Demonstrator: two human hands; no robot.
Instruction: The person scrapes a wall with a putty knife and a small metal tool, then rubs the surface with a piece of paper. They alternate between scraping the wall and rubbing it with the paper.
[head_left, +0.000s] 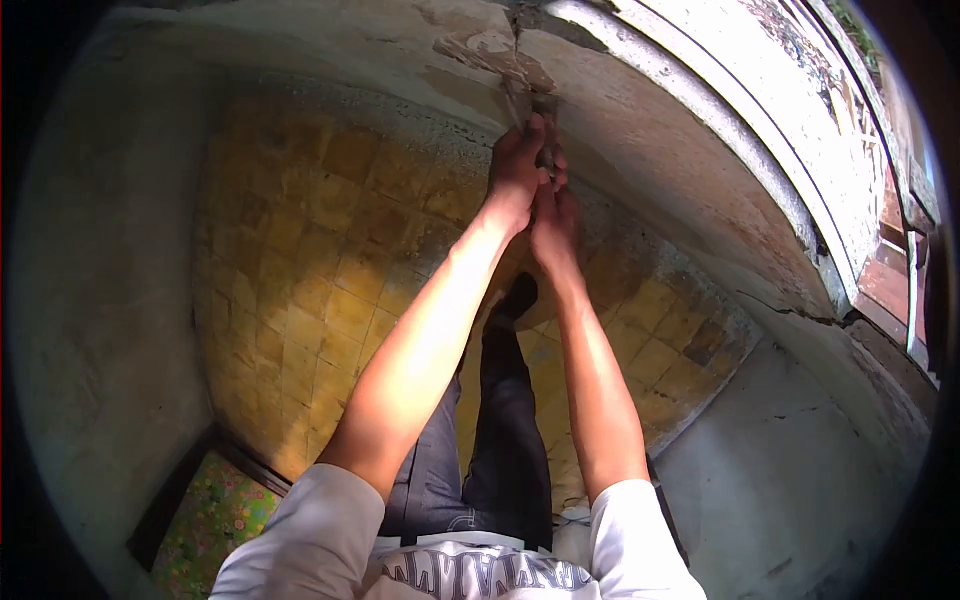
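At the corner where two rough plastered grey walls [640, 150] meet, a narrow grey metal tool [522, 100] stands against the cracked plaster, just below a patch of broken, flaking render [495, 55]. Its exact type cannot be determined; only a short section shows above the hands. The left hand [515, 175] is wrapped around the tool with fingers closed and the thumb pointing up along it. The right hand [556, 215] is pressed against the left from the side and slightly below, its fingers curled onto the same tool. Both hands touch each other, and both arms are extended straight forward from short white sleeves [310, 530].

Below the arms, dark trousered legs [505, 430] and one dark shoe [518, 297] stand on a floor of worn yellow square tiles [310, 260]. A white shirt with printed lettering [480, 575] shows at the bottom edge. At the lower left lies a green floral-patterned surface [205, 525] inside a dark frame. At the upper right, a weathered white window frame [850, 170] runs along the wall, with a crack in the plaster beneath it.
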